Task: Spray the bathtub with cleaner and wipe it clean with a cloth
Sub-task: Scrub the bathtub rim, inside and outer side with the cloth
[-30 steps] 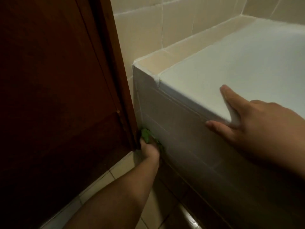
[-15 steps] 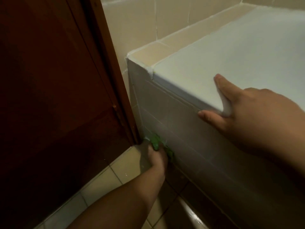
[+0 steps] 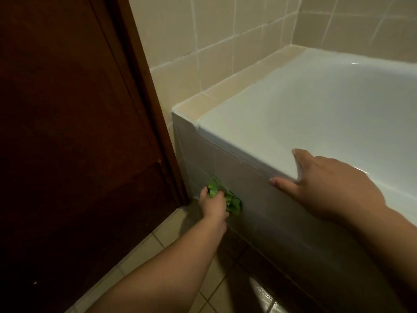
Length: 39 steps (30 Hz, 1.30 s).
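The white bathtub fills the right side, with a tiled outer side panel below its rim. My left hand grips a crumpled green cloth and presses it against the lower part of that panel, near the corner by the door. My right hand rests on the tub's front rim, thumb on top and fingers straight down the outer face. No spray bottle is in view.
A dark brown wooden door stands close on the left, its edge next to the tub's corner. Beige tiled walls rise behind the tub. A beige tiled floor runs between the door and the panel.
My left hand has moved the green cloth right along the side panel, away from the door corner. My right hand has stayed on the rim. The view has lifted to show more wall.
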Each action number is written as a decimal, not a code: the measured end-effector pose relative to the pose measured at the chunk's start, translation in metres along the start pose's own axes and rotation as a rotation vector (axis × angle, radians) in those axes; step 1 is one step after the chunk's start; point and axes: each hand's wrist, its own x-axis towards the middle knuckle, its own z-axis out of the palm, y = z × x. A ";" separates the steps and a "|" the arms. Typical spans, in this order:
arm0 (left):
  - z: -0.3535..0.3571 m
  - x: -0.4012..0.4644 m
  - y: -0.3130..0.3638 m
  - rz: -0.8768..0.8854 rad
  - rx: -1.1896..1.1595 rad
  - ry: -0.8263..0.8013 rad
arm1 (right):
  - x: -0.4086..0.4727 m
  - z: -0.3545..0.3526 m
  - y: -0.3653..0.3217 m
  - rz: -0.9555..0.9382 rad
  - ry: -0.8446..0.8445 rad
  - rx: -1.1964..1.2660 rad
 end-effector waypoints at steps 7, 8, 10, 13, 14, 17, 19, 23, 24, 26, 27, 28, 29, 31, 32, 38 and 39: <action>0.001 -0.002 -0.032 -0.114 0.083 -0.054 | -0.031 -0.003 0.020 0.081 0.008 -0.005; 0.002 -0.006 -0.037 -0.150 0.068 -0.066 | -0.032 -0.003 0.020 0.074 0.017 -0.006; 0.002 -0.004 -0.043 -0.076 0.050 -0.012 | -0.033 -0.003 0.019 0.057 0.037 -0.012; 0.001 0.012 -0.048 0.124 0.117 0.093 | -0.030 -0.001 0.018 0.050 0.029 -0.014; 0.001 0.018 -0.056 0.151 0.114 0.101 | -0.029 -0.001 0.018 0.041 0.033 -0.013; -0.001 0.023 -0.100 0.005 0.061 0.043 | -0.024 -0.001 0.013 0.013 0.036 -0.025; -0.006 0.021 -0.136 -0.135 0.115 -0.048 | -0.021 0.000 0.012 0.009 0.032 -0.042; -0.007 0.016 -0.130 -0.127 0.003 -0.050 | -0.016 0.005 0.010 -0.001 0.064 -0.057; -0.007 0.018 -0.122 -0.082 -0.032 -0.036 | -0.014 0.005 0.008 0.000 0.064 -0.057; -0.009 0.028 -0.118 0.020 0.038 -0.034 | -0.012 0.005 0.005 -0.004 0.067 -0.055; -0.009 0.032 -0.123 0.047 0.123 -0.043 | -0.011 0.006 0.003 -0.009 0.076 -0.061; -0.011 0.034 -0.130 0.031 0.206 -0.059 | -0.010 0.007 0.002 -0.012 0.087 -0.071; -0.011 0.037 -0.144 0.010 0.236 -0.068 | -0.009 0.007 0.002 -0.012 0.095 -0.079; -0.011 0.020 -0.148 -0.005 0.264 -0.058 | -0.008 0.008 0.002 -0.012 0.090 -0.092; -0.008 0.011 -0.145 0.027 0.220 -0.038 | -0.008 0.008 0.002 -0.010 0.086 -0.094; 0.004 -0.016 -0.067 0.183 0.043 0.076 | -0.011 0.002 0.000 0.002 0.070 -0.029; 0.006 -0.021 -0.057 0.127 0.030 0.072 | -0.011 0.001 0.000 -0.001 0.072 -0.014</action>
